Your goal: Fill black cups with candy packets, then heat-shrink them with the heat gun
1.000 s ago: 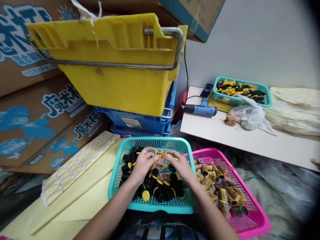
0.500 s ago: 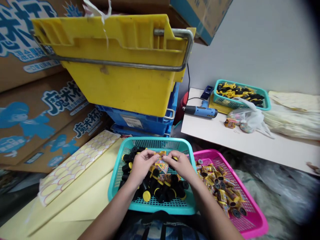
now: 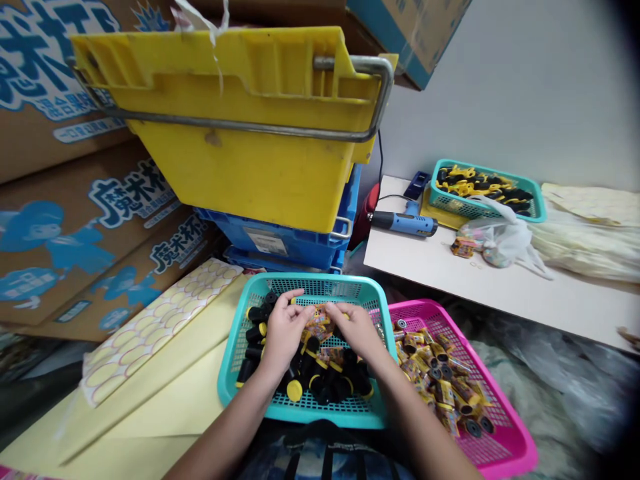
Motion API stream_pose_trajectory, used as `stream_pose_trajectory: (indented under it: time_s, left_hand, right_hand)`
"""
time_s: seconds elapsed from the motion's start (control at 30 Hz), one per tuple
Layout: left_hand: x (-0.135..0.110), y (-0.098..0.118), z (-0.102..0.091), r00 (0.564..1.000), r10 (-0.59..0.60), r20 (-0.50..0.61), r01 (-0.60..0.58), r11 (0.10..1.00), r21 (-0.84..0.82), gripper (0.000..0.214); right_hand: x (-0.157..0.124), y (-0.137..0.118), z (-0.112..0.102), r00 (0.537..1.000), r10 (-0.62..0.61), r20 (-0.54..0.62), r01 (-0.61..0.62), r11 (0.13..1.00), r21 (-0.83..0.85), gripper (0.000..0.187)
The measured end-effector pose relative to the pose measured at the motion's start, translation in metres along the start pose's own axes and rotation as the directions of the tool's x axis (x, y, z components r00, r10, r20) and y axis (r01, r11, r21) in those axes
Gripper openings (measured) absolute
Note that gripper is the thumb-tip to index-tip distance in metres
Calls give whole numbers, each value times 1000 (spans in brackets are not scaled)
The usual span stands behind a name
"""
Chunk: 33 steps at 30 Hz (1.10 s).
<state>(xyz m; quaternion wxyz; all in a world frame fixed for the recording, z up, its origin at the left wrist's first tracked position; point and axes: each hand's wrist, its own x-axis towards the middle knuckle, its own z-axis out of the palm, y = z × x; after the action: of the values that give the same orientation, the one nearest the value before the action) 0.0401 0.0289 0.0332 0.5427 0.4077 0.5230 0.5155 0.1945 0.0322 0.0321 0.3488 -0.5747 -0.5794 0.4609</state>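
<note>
Over the turquoise basket (image 3: 229, 360) my two hands meet fingertip to fingertip. Between them is a small orange printed film label (image 3: 321, 309), pinched by my left hand (image 3: 286, 331) on one edge and by my right hand (image 3: 356, 329) on the other. My left index finger is raised a little. Black cylinders with yellow caps (image 3: 295, 390) fill much of the basket under my hands. More printed labels (image 3: 332, 354) lie among them, just below my fingers.
A pink basket (image 3: 500, 373) at the right holds several label-wrapped cylinders. Yellow (image 3: 240, 167) and blue crates (image 3: 280, 243) stand stacked ahead, beside cartons (image 3: 60, 287). On the side table (image 3: 400, 257) lie a blue heat gun (image 3: 405, 223), a plastic bag (image 3: 510, 243) and another turquoise basket (image 3: 537, 203).
My fingertips have drawn closer on the label, which now shows as a thin strip between them. My left index finger has lifted. The view has shifted slightly.
</note>
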Motion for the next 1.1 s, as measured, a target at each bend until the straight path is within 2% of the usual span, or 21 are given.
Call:
stream_pose_trajectory:
  time_s: [0.1,0.2,0.27,0.4,0.47,0.53,0.57,0.6,0.67,0.77,0.83,1.0,1.1]
  left_hand:
    - [-1,-4,0,994,87,-63,-84,996,43,39]
    - [-4,-6,1,980,156,-123,-148,986,74,31]
    - [-4,-5,2,983,157,-99,-151,987,62,29]
    - [-3,4,-6,998,68,9,-69,992,109,21]
    - [-2,9,-11,999,30,-11,-28,989,148,19]
    - [-1,13,-15,999,15,-38,-9,988,153,21]
    - [-1,15,-16,999,15,-39,-9,989,146,21]
    - [-2,15,-17,999,16,-34,-11,991,133,21]
    - [-3,15,-16,1000,17,-20,-15,995,100,21]
    - [-3,9,-14,1000,23,-12,-23,999,41,25]
    - [-2,3,-14,999,49,-23,-49,999,19,28]
    - [-1,1,-18,988,152,8,-152,981,121,20]
    - [-2,7,-16,994,78,76,-86,990,113,21]
  right_hand:
    - [-4,-5,-4,998,36,-44,-35,999,31,47]
    - [-5,-7,-3,997,58,59,-66,989,130,43]
    - [-3,-6,0,995,33,98,-50,984,172,35]
    - [-2,-1,0,992,14,129,-45,971,235,38]
    - [-4,-1,-3,989,25,149,-88,895,437,36]
    - [-6,-3,-9,989,27,147,-122,716,688,30]
    - [-6,-5,-12,991,19,135,-117,630,768,29]
    - [-7,-7,-16,993,9,119,-102,585,805,30]
    - [-8,-10,-22,996,-13,85,-59,617,785,34]
    - [-6,-8,-28,996,-45,81,-17,768,641,38]
    - [-5,-4,-30,993,-68,93,6,832,554,37]
    - [-3,1,-31,989,-92,113,26,874,484,37]
    - [-4,0,-28,988,-104,111,45,898,437,39]
